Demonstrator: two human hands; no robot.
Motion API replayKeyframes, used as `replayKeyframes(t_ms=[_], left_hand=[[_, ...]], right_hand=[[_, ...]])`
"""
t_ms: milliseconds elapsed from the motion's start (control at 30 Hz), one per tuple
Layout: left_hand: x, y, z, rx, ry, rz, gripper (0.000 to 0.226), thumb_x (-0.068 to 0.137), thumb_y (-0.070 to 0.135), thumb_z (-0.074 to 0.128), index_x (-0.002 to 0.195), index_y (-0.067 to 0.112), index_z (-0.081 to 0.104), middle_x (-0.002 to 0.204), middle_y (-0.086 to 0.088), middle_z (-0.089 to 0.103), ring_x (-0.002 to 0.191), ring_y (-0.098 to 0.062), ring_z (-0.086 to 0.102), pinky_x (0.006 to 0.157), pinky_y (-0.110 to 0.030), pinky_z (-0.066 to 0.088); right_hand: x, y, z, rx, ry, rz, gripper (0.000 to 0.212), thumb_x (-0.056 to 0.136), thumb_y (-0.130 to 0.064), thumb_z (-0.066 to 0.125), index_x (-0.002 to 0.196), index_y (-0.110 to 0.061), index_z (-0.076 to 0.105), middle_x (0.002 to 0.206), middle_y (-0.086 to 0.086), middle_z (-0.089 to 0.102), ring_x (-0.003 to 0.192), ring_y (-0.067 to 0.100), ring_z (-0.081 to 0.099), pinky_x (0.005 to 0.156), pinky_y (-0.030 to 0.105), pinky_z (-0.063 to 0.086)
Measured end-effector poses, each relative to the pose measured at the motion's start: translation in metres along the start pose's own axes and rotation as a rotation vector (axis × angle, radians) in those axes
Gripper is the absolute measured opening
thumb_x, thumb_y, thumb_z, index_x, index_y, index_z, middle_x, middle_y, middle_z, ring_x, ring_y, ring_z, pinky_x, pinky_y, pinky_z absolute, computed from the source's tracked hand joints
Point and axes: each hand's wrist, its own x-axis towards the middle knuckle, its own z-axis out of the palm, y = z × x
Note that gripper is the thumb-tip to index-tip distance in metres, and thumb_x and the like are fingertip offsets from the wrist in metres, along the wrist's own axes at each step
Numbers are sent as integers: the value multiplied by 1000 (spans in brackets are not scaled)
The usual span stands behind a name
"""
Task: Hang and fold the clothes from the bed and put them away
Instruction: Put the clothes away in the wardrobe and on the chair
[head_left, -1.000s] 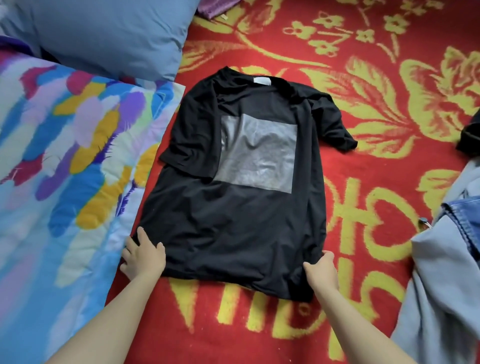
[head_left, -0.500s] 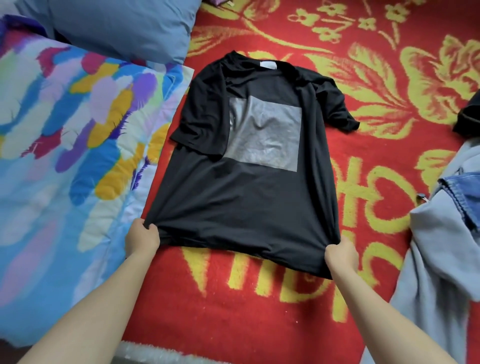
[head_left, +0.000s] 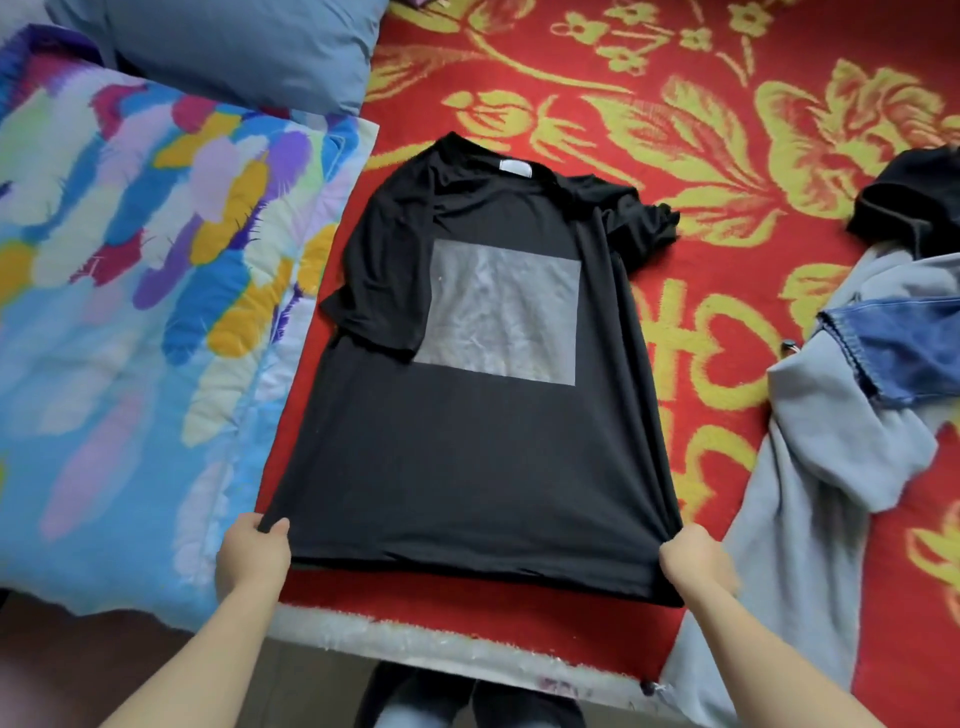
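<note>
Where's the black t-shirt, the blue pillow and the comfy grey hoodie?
black t-shirt (head_left: 467, 457): head view, on its plain lower front.
blue pillow (head_left: 244, 47): head view, on the middle of its cover.
grey hoodie (head_left: 810, 441): head view, on its light grey body.

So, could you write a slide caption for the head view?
Both hands, left and right, grip the black T-shirt hem on the red blanket.

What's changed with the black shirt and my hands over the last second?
Both hands went from resting flat on the hem to pinching its corners: left hand at one, right hand at the other. They have pulled the black shirt toward you, stretching the hem straight. The left sleeve stays folded in; the quilt and grey clothes lie as before.
</note>
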Motion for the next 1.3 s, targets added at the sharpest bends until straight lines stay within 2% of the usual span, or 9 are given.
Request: replayKeyframes(t_ms=[200,333,533,800,933,1000,1100,1167,1300], left_hand=[[-35,-41,3,298,-136,-182,28,90,11,53,115,-1,56,119,-27,57,110,-42,54,91,-44,41],[-50,-30,3,465,-27,-245,38,85,8,54,122,3,51,128,-25,49,120,-38,42,98,-45,32],[-52,50,31,427,36,261,61,76,8,69,133,7,46,135,-23,41,121,-40,35,93,-51,32],[-38,183,88,554,-80,729,60,93,25,49,148,17,26,155,-9,17,139,-25,17,107,-40,25],[-17,231,114,562,-109,826,60,97,30,42,150,20,15,158,-4,7,143,-20,9,111,-36,21],[-9,249,124,563,-139,861,61,98,31,41,151,20,12,159,-4,5,144,-19,7,112,-35,20],[0,273,140,557,-177,920,59,97,29,41,150,20,16,159,-3,8,144,-18,7,112,-34,19],[0,287,145,551,-201,964,56,97,27,42,149,19,22,158,-2,12,144,-17,9,111,-33,20],[-5,327,162,441,-228,1064,47,96,20,45,142,18,39,154,0,26,142,-17,18,108,-32,21]], right_hand=[[-19,53,32,-368,-197,-53,42,90,-7,32,127,-14,50,130,6,55,115,24,55,90,32,44],[-19,54,31,-437,-318,-47,40,88,-13,41,127,-18,50,128,2,56,114,21,55,85,29,43],[13,-27,-22,-125,46,-219,33,90,-21,45,119,-5,48,122,12,55,111,32,55,86,36,44],[80,-134,-75,232,-12,-368,46,92,-22,47,134,-5,42,133,14,48,120,32,47,95,40,43],[118,-177,-100,645,-20,-311,48,88,-18,53,132,-3,41,123,12,53,90,20,49,74,30,39],[137,-196,-113,916,-8,-231,54,87,-15,57,135,-3,38,127,12,49,92,18,46,75,29,36],[157,-219,-125,1200,-94,-111,60,84,-9,64,136,-2,35,112,9,50,83,17,50,63,25,44],[159,-226,-133,1271,-187,-55,43,82,-4,66,120,1,48,94,10,57,66,16,52,46,22,46],[168,-211,-157,1328,-554,-28,6,84,-11,64,89,-9,66,75,8,70,60,21,65,64,31,53]])
